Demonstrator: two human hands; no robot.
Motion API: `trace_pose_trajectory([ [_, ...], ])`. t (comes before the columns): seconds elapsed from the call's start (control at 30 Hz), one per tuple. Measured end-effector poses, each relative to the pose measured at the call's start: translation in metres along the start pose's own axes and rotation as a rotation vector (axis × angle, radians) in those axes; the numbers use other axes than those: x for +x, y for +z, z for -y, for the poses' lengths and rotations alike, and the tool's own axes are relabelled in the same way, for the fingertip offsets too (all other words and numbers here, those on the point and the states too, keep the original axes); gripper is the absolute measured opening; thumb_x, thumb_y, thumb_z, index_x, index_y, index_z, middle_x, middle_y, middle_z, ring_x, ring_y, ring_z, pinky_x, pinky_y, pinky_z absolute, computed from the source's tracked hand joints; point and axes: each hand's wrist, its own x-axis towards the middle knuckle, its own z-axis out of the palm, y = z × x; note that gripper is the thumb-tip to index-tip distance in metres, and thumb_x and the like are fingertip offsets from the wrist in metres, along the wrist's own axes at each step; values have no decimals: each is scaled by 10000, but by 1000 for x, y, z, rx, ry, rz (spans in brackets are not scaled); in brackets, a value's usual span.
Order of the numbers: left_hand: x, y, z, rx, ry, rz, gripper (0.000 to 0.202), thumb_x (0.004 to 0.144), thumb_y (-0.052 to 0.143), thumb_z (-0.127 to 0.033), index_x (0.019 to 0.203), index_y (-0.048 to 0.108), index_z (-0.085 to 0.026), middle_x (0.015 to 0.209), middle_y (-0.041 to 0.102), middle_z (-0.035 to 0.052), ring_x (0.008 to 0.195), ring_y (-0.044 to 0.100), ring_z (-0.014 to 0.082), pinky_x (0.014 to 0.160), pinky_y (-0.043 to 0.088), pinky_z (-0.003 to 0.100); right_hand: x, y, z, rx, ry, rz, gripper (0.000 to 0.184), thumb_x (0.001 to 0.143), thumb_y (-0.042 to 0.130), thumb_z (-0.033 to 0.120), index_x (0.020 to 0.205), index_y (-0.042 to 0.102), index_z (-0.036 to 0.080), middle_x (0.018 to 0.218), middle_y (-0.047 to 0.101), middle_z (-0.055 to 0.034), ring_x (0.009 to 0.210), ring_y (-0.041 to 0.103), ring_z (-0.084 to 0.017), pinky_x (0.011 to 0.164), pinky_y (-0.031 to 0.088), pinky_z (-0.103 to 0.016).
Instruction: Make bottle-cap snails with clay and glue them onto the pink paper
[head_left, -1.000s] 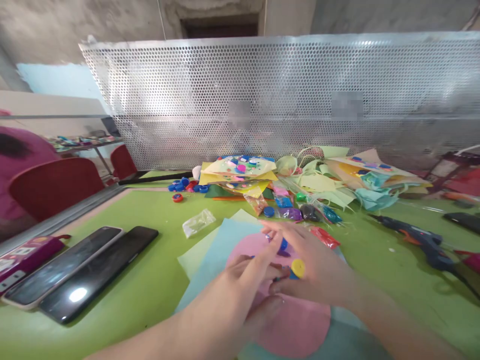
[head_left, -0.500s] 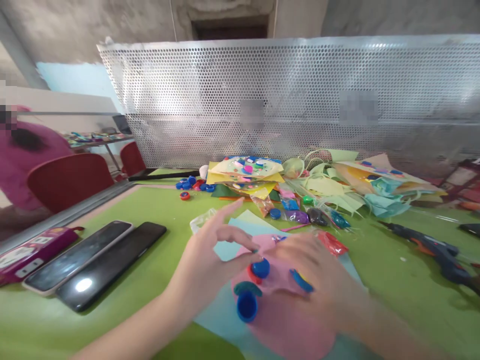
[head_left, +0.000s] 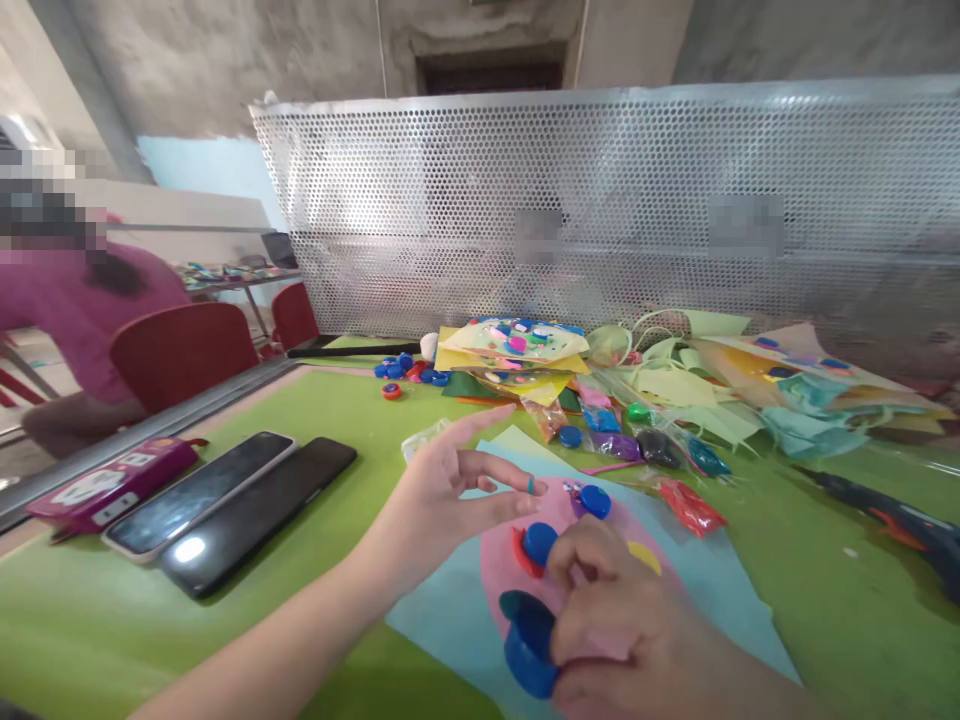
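Observation:
My left hand [head_left: 450,490] hovers over the paper's left side. Its thumb and a bent finger pinch a small teal piece of clay [head_left: 531,486], while the index finger points outward. Low over the pink paper shape [head_left: 495,560], my right hand [head_left: 622,610] has its fingers curled, with thumb and finger closed at the edge of a blue bottle cap [head_left: 525,660]. Dark green clay [head_left: 514,604] shows at that cap's upper side. Another blue cap [head_left: 540,543] sits against red clay [head_left: 527,562]. A third blue cap [head_left: 595,501] lies on purple clay. Yellow clay [head_left: 645,556] is partly hidden behind my right hand.
Light blue paper [head_left: 442,640] lies underneath on the green table. Two phones [head_left: 262,515] and a purple box [head_left: 120,485] are at left. Bagged clay [head_left: 690,507], loose caps [head_left: 405,368] and decorated papers [head_left: 517,350] stand behind. A glue gun [head_left: 892,520] lies right. A person [head_left: 90,300] sits beyond.
My right hand has moved down and closed at the lower blue cap, which now looks tilted. The cap on purple clay has come into view. The camera has turned slightly left.

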Motion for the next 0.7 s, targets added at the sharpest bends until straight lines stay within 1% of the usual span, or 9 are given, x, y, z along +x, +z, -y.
trace_pose_trajectory([
  [0.07, 0, 0, 1, -136, -64, 21, 714, 652, 775, -184, 1277, 432, -163, 658, 715, -16, 838, 682, 219, 786, 483, 353, 0, -13, -1, 270, 68, -71, 249, 723, 680, 475, 622, 612, 258, 736, 478, 15, 728, 538, -148, 609, 484, -291],
  [0.13, -1, 3, 2, -232, -136, 48, 726, 648, 780, -180, 1284, 430, -148, 634, 721, -20, 850, 685, 218, 802, 483, 355, 0, -20, -2, 440, 83, -107, 323, 720, 666, 508, 569, 550, 247, 639, 436, 19, 739, 521, -165, 605, 480, -293],
  [0.2, -4, 8, 3, -304, -191, 68, 766, 640, 790, -184, 1304, 412, -136, 622, 726, -22, 844, 689, 213, 822, 479, 358, 0, -21, -4, 533, 93, -111, 382, 684, 694, 513, 519, 488, 236, 582, 407, 18, 758, 517, -185, 591, 472, -294],
  [0.27, -7, 13, 4, -365, -226, 81, 804, 626, 804, -193, 1320, 401, -139, 632, 734, -19, 833, 694, 213, 829, 478, 359, 0, -17, -6, 620, 104, -135, 455, 661, 699, 532, 484, 426, 214, 609, 406, 11, 753, 523, -188, 573, 468, -294],
  [0.33, -9, 17, 5, -420, -234, 101, 819, 614, 816, -201, 1322, 408, -146, 646, 742, -9, 899, 684, 231, 859, 470, 368, 1, -13, -7, 710, 107, -163, 511, 637, 703, 553, 470, 380, 195, 666, 407, 9, 726, 526, -175, 569, 469, -293],
  [0.47, -13, 21, 7, -475, -175, 144, 784, 655, 794, -213, 1329, 399, -147, 720, 763, 26, 1126, 580, 231, 987, 387, 405, 2, -8, -6, 876, 113, -172, 463, 675, 697, 496, 497, 393, 195, 757, 439, 11, 806, 555, -170, 639, 483, -303],
  [0.53, -14, 23, 9, -482, -142, 149, 766, 683, 777, -225, 1336, 384, -147, 781, 766, 39, 1152, 560, 212, 1031, 338, 409, 3, -9, -5, 918, 118, -182, 437, 704, 691, 426, 500, 383, 191, 791, 475, 10, 878, 561, -175, 672, 480, -305],
  [0.6, -16, 24, 10, -499, -130, 136, 776, 692, 770, -235, 1348, 364, -145, 808, 766, 38, 1154, 557, 206, 1049, 313, 406, 3, -9, -4, 931, 149, -175, 445, 694, 707, 393, 491, 371, 183, 786, 493, 11, 875, 565, -174, 641, 471, -284],
  [0.7, -17, 27, 9, -527, -149, 121, 782, 711, 755, -241, 1365, 338, -142, 773, 765, 25, 1137, 568, 220, 1036, 325, 415, 0, -7, -8, 964, 194, -207, 374, 638, 751, 406, 488, 467, 214, 791, 509, 9, 841, 552, -180, 594, 454, -267],
])
